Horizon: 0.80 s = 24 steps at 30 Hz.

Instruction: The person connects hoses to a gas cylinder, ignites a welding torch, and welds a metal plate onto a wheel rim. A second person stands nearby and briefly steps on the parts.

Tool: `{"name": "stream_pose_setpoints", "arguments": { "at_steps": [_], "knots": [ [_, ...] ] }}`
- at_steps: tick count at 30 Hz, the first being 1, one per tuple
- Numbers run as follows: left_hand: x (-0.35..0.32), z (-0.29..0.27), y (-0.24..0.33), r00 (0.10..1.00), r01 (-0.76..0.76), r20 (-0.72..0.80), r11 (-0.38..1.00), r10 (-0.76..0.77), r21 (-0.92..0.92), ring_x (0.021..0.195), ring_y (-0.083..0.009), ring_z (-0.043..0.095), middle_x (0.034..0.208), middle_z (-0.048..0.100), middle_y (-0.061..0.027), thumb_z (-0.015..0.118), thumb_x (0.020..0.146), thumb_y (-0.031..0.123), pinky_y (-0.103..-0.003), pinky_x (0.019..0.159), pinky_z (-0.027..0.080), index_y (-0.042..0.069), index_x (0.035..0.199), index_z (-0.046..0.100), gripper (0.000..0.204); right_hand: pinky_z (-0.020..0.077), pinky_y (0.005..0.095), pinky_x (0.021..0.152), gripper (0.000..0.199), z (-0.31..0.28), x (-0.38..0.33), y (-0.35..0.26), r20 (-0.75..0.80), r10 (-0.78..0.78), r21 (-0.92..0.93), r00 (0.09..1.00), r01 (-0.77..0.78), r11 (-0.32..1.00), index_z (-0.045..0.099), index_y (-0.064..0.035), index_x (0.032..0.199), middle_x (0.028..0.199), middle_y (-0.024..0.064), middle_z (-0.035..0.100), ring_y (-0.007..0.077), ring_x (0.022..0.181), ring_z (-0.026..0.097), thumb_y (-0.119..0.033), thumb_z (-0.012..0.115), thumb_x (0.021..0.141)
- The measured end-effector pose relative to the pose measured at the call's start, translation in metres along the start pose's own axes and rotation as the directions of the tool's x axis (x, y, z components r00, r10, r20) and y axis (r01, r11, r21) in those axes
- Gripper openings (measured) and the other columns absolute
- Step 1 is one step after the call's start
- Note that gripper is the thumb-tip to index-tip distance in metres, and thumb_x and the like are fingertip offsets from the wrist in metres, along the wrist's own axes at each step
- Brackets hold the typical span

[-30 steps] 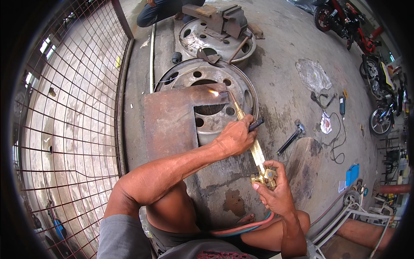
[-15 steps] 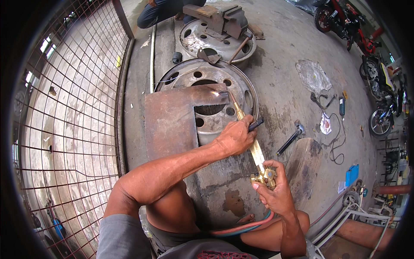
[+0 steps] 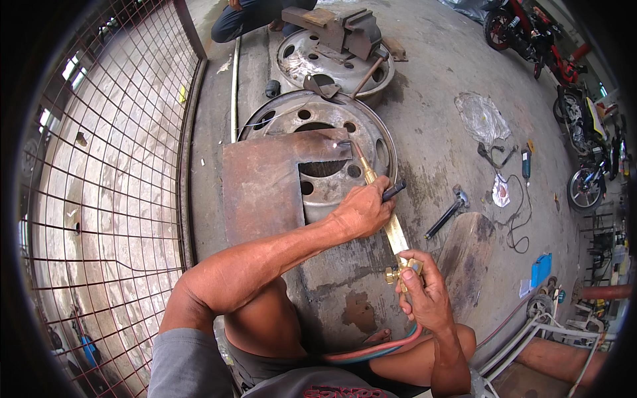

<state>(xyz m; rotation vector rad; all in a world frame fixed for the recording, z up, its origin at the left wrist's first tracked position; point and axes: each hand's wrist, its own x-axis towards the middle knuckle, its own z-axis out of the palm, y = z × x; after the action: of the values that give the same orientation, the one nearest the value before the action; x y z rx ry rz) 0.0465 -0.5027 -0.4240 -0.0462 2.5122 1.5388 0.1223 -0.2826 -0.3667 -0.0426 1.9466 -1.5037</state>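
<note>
My left hand (image 3: 363, 209) is closed around the brass body of a cutting torch (image 3: 396, 233). A short black rod (image 3: 393, 191) sticks out by its fingers; I cannot tell whether it belongs to the torch. At the torch's rear, the fingers of my right hand (image 3: 428, 295) close on the brass valve knobs. The bent copper tip points left, over the narrow arm of a rusty steel plate (image 3: 260, 179), where a small bright spot glows. That plate has a rectangular notch and rests on a steel wheel rim (image 3: 381, 126).
A bench vise (image 3: 358, 33) stands on a second wheel rim (image 3: 292, 63) ahead, near a seated person's leg (image 3: 242, 23). Wire-mesh fencing (image 3: 126, 152) runs along the left. On the right floor lie a hammer (image 3: 446, 213) and a corded tool (image 3: 526, 162). Red and blue hoses (image 3: 378, 351) cross my lap.
The larger orange-white flame at the torch tip has shrunk to a small bright point. My right thumb and fingers have shifted over the valve knobs. My left hand stays in place.
</note>
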Motion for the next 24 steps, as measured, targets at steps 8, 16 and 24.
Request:
{"name": "stream_pose_setpoints", "arguments": {
  "at_steps": [8, 16, 24],
  "knots": [
    [-0.0012, 0.0000, -0.0005, 1.000, 0.005, -0.001, 1.000, -0.005, 0.001, 0.091, -0.0525, 0.065, 0.086, 0.066, -0.0313, 0.056, 0.100, 0.022, -0.056, 0.079, 0.049, 0.000, 0.110, 0.052, 0.025, 0.0383, 0.0216, 0.040, 0.034, 0.0008, 0.0001, 0.0007, -0.005, 0.013, 0.016, 1.000, -0.013, 1.000, 0.052, -0.0128, 0.132, 0.081, 0.0041, 0.058, 0.0056, 0.050, 0.052, -0.032, 0.060, 0.105],
    [-0.0010, 0.0014, -0.0041, 1.000, -0.013, -0.014, 1.000, 0.013, -0.004, 0.092, -0.0523, 0.064, 0.089, 0.065, -0.0303, 0.054, 0.103, 0.027, -0.056, 0.078, 0.047, 0.001, 0.107, 0.051, 0.027, 0.0377, 0.0216, 0.039, 0.032, 0.0023, 0.0012, 0.0012, -0.010, 0.025, 0.023, 1.000, -0.025, 0.999, 0.052, -0.0134, 0.129, 0.081, 0.0042, 0.058, 0.0057, 0.049, 0.051, -0.031, 0.061, 0.104],
    [-0.0022, -0.0001, -0.0039, 1.000, -0.013, -0.010, 1.000, 0.012, -0.009, 0.091, -0.0524, 0.064, 0.088, 0.065, -0.0302, 0.055, 0.103, 0.027, -0.056, 0.078, 0.047, 0.001, 0.107, 0.051, 0.027, 0.0375, 0.0219, 0.039, 0.031, 0.0033, 0.0019, 0.0006, -0.010, 0.033, 0.027, 0.999, -0.033, 0.999, 0.052, -0.0133, 0.128, 0.081, 0.0040, 0.057, 0.0057, 0.049, 0.051, -0.030, 0.062, 0.104]
  ]
}}
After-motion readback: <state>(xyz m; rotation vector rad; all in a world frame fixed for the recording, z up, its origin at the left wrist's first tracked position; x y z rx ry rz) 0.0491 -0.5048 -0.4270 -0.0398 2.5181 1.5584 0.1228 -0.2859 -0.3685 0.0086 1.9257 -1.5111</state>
